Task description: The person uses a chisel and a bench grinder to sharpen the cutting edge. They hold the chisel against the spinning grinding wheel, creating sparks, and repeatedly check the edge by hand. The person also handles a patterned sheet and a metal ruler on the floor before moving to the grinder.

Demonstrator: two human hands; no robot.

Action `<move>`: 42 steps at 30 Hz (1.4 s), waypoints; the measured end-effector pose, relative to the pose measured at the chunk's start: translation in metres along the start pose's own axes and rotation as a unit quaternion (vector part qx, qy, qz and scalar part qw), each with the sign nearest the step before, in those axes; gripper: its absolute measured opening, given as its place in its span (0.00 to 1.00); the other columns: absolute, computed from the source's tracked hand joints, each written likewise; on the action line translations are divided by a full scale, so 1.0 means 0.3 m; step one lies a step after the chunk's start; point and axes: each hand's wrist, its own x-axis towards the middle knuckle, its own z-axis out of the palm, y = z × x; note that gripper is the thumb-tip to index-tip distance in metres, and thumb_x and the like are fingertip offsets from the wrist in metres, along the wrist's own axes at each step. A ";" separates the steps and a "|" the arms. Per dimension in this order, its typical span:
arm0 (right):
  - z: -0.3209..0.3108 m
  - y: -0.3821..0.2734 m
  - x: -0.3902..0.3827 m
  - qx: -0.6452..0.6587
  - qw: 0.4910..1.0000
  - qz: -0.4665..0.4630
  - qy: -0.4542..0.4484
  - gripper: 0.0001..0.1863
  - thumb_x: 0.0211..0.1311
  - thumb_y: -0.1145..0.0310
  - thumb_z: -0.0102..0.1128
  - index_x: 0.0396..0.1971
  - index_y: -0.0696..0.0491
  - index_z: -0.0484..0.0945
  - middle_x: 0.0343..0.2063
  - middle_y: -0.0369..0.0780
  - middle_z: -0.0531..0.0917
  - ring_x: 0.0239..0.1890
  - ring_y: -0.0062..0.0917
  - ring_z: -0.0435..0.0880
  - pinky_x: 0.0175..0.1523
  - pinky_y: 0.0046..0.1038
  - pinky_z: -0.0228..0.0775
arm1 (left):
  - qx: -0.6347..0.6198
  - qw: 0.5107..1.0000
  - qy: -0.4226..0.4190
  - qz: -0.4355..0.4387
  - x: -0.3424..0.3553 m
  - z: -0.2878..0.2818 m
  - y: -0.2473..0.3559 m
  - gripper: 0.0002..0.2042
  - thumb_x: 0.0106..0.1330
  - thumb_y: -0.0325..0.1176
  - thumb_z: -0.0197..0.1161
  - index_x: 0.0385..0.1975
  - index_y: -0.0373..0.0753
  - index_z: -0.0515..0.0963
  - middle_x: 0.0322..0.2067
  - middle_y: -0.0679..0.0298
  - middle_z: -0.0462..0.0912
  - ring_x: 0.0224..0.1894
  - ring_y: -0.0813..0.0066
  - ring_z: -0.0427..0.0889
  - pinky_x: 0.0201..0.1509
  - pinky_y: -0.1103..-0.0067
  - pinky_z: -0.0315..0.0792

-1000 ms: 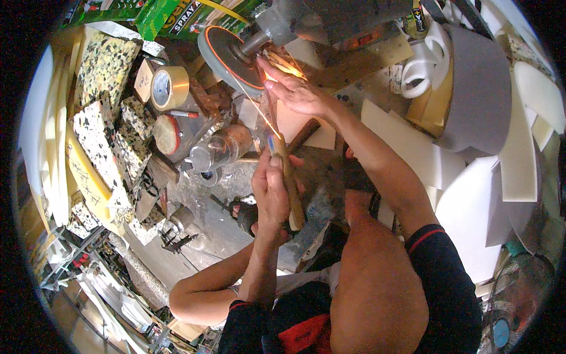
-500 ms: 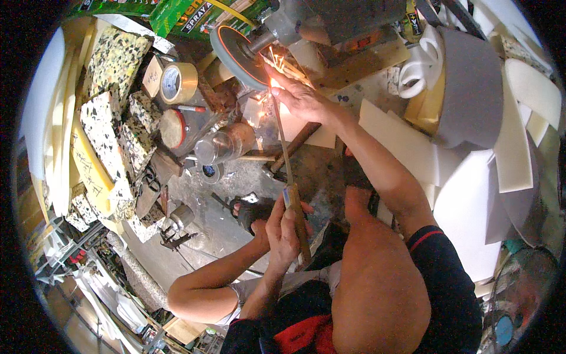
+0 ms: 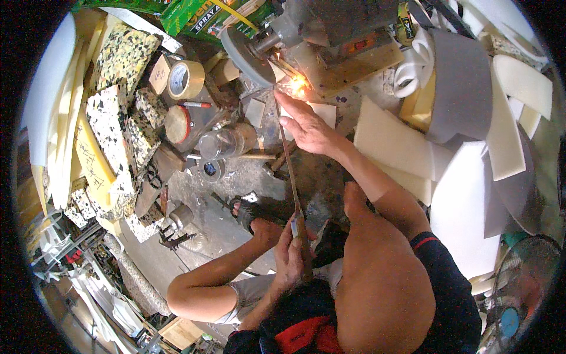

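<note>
My left hand [image 3: 288, 256] is closed around the wooden handle of a long, thin-bladed knife [image 3: 289, 156], low near my lap. The blade slants up and away from me to the rim of a grey grinding wheel [image 3: 250, 59]. Close under that wheel, my right hand [image 3: 311, 131] has its fingers stretched out, with fingertips and thumb against the far part of the blade. Bright sparks [image 3: 299, 87] glow just beyond the fingers. The fingertips partly hide the blade's far end, so its exact contact with the wheel cannot be seen.
The wheel's motor [image 3: 348, 23] sits at the top. Leftward are a tape roll [image 3: 186, 80], a clear jar [image 3: 227, 141], a red marker [image 3: 194, 104] and speckled foam blocks [image 3: 106, 124]. White and grey foam sheets [image 3: 466, 194] pile up at right. A fan [image 3: 519, 295] stands lower right.
The knife and my left hand have drawn back toward my body. My right hand has come slightly nearer too. The sparks now gather right of the wheel's lower edge.
</note>
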 end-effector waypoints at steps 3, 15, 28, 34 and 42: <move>-0.005 -0.005 -0.031 -0.007 1.000 -0.011 0.014 0.30 0.74 0.66 0.47 0.73 0.54 0.54 0.69 0.49 0.64 0.71 0.39 0.62 0.73 0.34 0.51 | -0.016 1.000 0.003 -0.020 -0.023 -0.008 -0.019 0.33 0.72 0.52 0.51 0.69 0.35 0.60 0.38 0.62 0.81 0.25 0.81 0.74 0.28 0.81 0.70; -0.108 0.173 0.243 0.077 0.994 0.079 -0.012 0.30 0.78 0.61 0.43 0.74 0.52 0.51 0.70 0.46 0.64 0.70 0.30 0.66 0.70 0.27 0.55 | -0.006 0.999 0.019 0.038 0.478 0.079 0.106 0.24 0.75 0.48 0.46 0.61 0.36 0.69 0.35 0.59 0.82 0.23 0.78 0.77 0.24 0.79 0.72; -0.090 0.148 0.315 0.063 0.994 0.083 -0.013 0.30 0.78 0.55 0.40 0.74 0.48 0.52 0.66 0.47 0.70 0.65 0.36 0.72 0.67 0.31 0.62 | -0.029 0.993 0.043 0.106 0.776 0.046 0.241 0.19 0.77 0.44 0.44 0.48 0.31 0.72 0.33 0.55 0.84 0.15 0.75 0.76 0.18 0.80 0.71; -0.079 0.177 0.315 0.105 0.988 0.101 -0.045 0.31 0.79 0.53 0.39 0.74 0.51 0.52 0.71 0.44 0.62 0.70 0.32 0.64 0.71 0.30 0.57 | -0.042 0.993 0.044 0.097 0.790 0.056 0.240 0.20 0.77 0.45 0.44 0.51 0.31 0.71 0.33 0.55 0.84 0.15 0.74 0.77 0.19 0.80 0.72; -0.051 0.179 0.265 0.059 0.998 0.015 -0.018 0.30 0.78 0.56 0.41 0.73 0.53 0.53 0.72 0.44 0.59 0.73 0.33 0.58 0.75 0.31 0.48 | -0.003 0.994 0.051 0.093 0.690 0.049 0.203 0.20 0.76 0.46 0.43 0.45 0.33 0.73 0.32 0.58 0.83 0.18 0.73 0.77 0.23 0.77 0.73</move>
